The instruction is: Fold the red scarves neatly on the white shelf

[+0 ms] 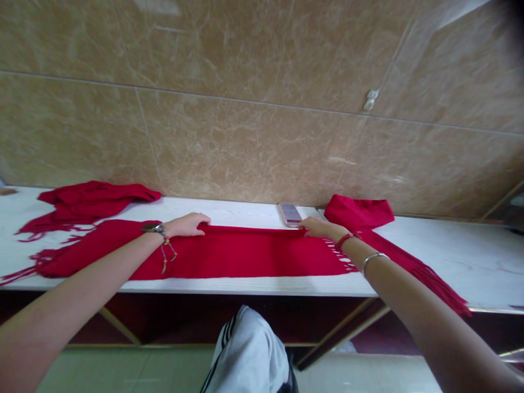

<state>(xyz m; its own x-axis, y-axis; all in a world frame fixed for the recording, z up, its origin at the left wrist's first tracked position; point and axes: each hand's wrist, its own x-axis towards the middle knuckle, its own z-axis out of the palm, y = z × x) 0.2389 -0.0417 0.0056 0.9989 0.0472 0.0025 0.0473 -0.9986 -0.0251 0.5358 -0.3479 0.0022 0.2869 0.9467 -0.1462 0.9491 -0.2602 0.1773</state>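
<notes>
Narrow in the grip, the left hand (186,225) has the far edge of a red scarf (249,254) between thumb and fingers, and the right hand (317,225) pinches the same edge further along, near the scarf's right end; how firmly either one presses cannot be told. The scarf lies flat on a white counter (442,251), its middle stretch smooth between the two hands and its long near edge just short of the counter's front. Its right-hand fringe (339,254) spreads beside and below the right wrist, white showing between the strands. To the left, looser red cloth runs beneath the left forearm and ends in tassels (22,273); whether it is all one piece is unclear. A phone (290,214) lies just beyond the right hand's fingers. Near the wall (245,153), a crumpled red cloth (98,199) rests at the left, and another red cloth (360,212) lies folded at the right, its tasselled tail slanting behind the right forearm to the counter's front edge. A watch (153,227) sits on the left wrist, a silver bangle (370,261) on the right forearm. Below, a leg in grey trousers (251,349) shows in front of the counter.
</notes>
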